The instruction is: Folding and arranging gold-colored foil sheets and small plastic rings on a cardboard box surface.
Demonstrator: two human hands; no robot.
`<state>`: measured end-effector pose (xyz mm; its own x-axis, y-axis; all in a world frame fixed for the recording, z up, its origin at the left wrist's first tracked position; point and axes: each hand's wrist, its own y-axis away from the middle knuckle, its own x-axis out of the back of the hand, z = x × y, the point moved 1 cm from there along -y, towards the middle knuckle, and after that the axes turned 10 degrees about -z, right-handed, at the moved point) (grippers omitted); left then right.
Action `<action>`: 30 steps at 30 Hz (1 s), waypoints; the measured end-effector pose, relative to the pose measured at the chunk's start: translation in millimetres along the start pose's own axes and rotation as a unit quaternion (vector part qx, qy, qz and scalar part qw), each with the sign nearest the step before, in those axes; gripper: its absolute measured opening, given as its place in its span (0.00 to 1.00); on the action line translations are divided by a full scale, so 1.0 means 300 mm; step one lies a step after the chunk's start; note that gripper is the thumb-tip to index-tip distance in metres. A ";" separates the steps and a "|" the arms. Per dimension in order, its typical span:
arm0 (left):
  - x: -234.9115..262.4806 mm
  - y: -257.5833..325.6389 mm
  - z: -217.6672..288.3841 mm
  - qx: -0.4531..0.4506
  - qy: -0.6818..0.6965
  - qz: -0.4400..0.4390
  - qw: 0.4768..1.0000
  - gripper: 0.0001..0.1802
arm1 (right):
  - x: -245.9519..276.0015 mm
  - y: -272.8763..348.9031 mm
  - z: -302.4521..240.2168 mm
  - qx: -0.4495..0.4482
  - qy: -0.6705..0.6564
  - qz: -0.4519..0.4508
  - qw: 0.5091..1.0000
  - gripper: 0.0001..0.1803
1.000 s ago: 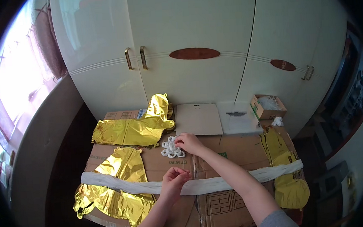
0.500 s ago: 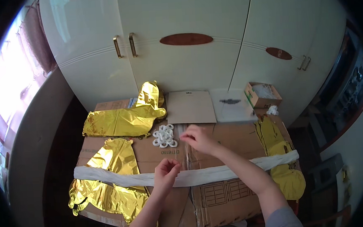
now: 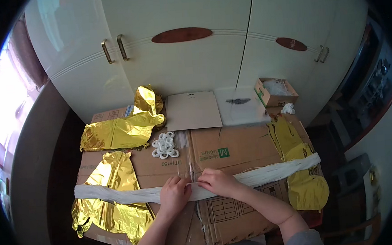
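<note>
A long white bundle of thin strands (image 3: 271, 175) is laid from side to side across a table top that is covered with brown cardboard (image 3: 251, 152). The middle of the bundle is partly hidden by two bare hands. The left hand (image 3: 175, 194) is held over it with the fingers bent in. The right hand (image 3: 217, 182) is held just beside the left one, with its fingers bent and its tips pointed at the left hand. Only a small gap is left between the two hands. The tips of each hand are brought close together, but it cannot be told whether any strands are pinched in them.

The left end of the bundle is laid over a shiny gold foil shape (image 3: 116, 172). The right end is laid over a yellow foil shape (image 3: 305, 192). Past the hands, a little pile of white rings (image 3: 165, 145) is set on the cardboard. Another gold foil shape (image 3: 116, 133) is spread near the back left. Next to it are placed a flat grey-brown board (image 3: 193, 111) and a pale sheet (image 3: 242, 113). At the back right, a small open box (image 3: 275, 101) is filled with something see-through, and a crumpled white piece (image 3: 288, 108) is seen by it.
</note>
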<state>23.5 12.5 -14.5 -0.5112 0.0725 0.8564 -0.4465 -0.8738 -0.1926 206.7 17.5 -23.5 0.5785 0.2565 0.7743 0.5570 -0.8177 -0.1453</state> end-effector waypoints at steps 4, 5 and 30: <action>-0.015 0.003 -0.002 0.008 -0.013 -0.013 1.000 0.09 | -0.026 0.006 -0.007 0.001 0.035 0.016 0.999 0.06; -0.017 0.003 -0.003 0.008 -0.014 -0.013 1.000 0.09 | -0.028 0.006 -0.007 -0.001 0.027 0.027 0.999 0.05; 0.051 -0.001 0.073 -0.040 0.056 0.056 0.996 0.03 | 0.195 0.025 -0.039 -0.003 -0.407 -0.100 0.908 0.12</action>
<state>31.9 3.4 9.1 -0.6375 0.0325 0.7697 -0.4359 -0.8390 -0.3256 237.7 20.3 27.9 0.7159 0.6944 0.0728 0.6979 -0.7147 -0.0462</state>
